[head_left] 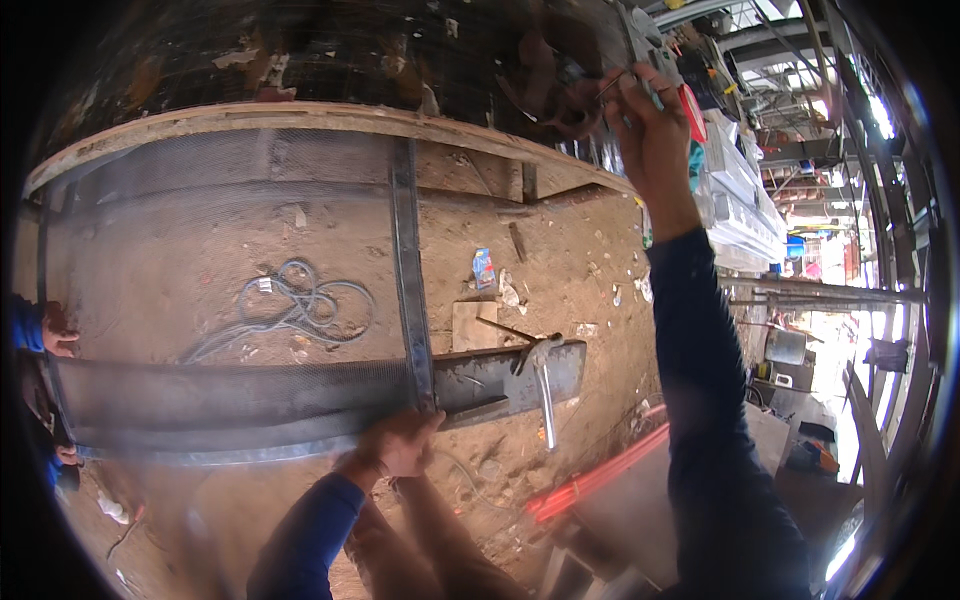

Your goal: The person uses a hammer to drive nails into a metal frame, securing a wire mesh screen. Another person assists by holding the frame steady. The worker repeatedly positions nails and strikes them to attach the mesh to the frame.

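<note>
A long frame covered with fine dark mesh (230, 400) stretches across the left half, with a dark metal crossbar (409, 270) at its right end. My left hand (400, 445) is closed around the frame's near right corner, below the crossbar. My right hand (650, 125) is raised at the far side, over the end of the dark bench. Its fingers are pinched on a small thin piece that looks like metal, too small to name. A hammer (545, 390) rests on a dark flat board (560, 375) just right of the frame.
At the left edge another person's hand (60, 332) is by the frame's far end. Looped grey cable (310, 300) lies on the dirt ground beyond the mesh. Red tubes (600, 470) sit at the lower right. The dark bench (330, 60) has a wooden edge (350, 115).
</note>
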The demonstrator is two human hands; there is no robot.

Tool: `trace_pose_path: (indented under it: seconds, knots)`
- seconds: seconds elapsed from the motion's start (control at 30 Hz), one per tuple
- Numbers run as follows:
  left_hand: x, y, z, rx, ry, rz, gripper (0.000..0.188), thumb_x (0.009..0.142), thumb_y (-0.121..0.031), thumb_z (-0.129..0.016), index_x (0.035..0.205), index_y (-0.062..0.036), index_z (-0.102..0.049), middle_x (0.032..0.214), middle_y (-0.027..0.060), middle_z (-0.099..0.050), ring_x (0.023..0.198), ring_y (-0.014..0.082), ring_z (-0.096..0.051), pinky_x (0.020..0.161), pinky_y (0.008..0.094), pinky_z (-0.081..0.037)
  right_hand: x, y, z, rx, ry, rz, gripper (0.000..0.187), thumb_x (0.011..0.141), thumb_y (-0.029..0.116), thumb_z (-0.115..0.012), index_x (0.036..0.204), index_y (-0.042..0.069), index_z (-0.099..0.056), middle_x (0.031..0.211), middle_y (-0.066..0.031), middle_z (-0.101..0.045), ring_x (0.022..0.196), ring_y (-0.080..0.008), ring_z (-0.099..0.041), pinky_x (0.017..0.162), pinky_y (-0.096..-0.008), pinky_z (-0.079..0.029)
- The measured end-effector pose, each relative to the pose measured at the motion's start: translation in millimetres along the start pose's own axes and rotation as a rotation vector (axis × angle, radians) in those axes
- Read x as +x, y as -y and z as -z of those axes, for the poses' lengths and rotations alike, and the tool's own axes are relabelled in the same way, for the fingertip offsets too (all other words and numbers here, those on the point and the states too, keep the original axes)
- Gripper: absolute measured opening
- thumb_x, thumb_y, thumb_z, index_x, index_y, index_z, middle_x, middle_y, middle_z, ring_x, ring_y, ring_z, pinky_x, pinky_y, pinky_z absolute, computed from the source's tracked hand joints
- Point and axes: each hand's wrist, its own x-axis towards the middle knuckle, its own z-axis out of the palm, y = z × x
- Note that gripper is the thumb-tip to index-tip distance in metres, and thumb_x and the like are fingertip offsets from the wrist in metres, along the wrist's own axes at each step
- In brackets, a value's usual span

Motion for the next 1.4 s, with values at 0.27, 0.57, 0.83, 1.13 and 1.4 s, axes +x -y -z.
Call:
trace_pose_path:
  seconds: [0.27, 0.57, 0.83, 1.13, 1.4]
  knots:
    - [4, -1, 18, -0.043, 0.035, 0.043, 0.075, 0.087, -0.013, -0.074, 0.158, -0.0035, -0.053, 0.134, 0.0216, -0.072, 0.114, 0.0384, -0.073, 0.1, 0.0468, -0.062, -261, -44, -23, -0.332, 0.03, -0.511, 0.026, 0.109, 0.014, -0.071, 0.134, 0.004, -0.069, 0.116, -0.0085, -0.076, 0.097, -0.0199, -0.079, 0.071, -0.0292, -0.062]
    - [11, -10, 17, -0.075, -0.179, -0.027, 0.075, 0.078, 0.008, -0.07, 0.15, -0.005, -0.056, 0.107, 0.0138, -0.069, 0.082, 0.0309, -0.069, 0.073, 0.0424, -0.061, -476, -120, -57, -0.405, -0.012, -0.728, 0.022, 0.108, 0.005, -0.07, 0.129, -0.002, -0.074, 0.124, -0.0169, -0.081, 0.109, -0.0221, -0.08, 0.094, -0.0362, -0.068]
    - [3, -5, 7, -0.038, -0.12, 0.017, 0.071, 0.082, 0.011, -0.064, 0.15, -0.0065, -0.054, 0.11, 0.0148, -0.07, 0.087, 0.0332, -0.072, 0.078, 0.0435, -0.062, -508, -170, -57, -0.822, 0.103, -0.097, 0.022, 0.102, -0.007, -0.066, 0.121, 0.003, -0.074, 0.107, -0.0154, -0.074, 0.093, -0.0281, -0.079, 0.08, -0.038, -0.063]
    - [5, -7, 5, 0.039, -0.116, -0.055, 0.06, 0.087, 0.006, -0.062, 0.145, -0.0065, -0.052, 0.111, 0.0188, -0.073, 0.093, 0.0357, -0.076, 0.083, 0.0461, -0.062, -516, -201, -54, -0.891, 0.16, 0.354, 0.024, 0.1, -0.005, -0.068, 0.121, 0.005, -0.074, 0.103, -0.0174, -0.073, 0.086, -0.038, -0.074, 0.073, -0.0447, -0.059]
    - [2, -4, -2, 0.024, -0.176, -0.129, 0.049, 0.093, 0.005, -0.059, 0.141, -0.0051, -0.059, 0.108, 0.0173, -0.076, 0.087, 0.0311, -0.075, 0.082, 0.0386, -0.059, -521, -181, -58, -1.103, 0.267, 0.4, 0.026, 0.098, -0.002, -0.068, 0.123, 0.006, -0.071, 0.104, -0.019, -0.076, 0.088, -0.0432, -0.076, 0.074, -0.0475, -0.061]
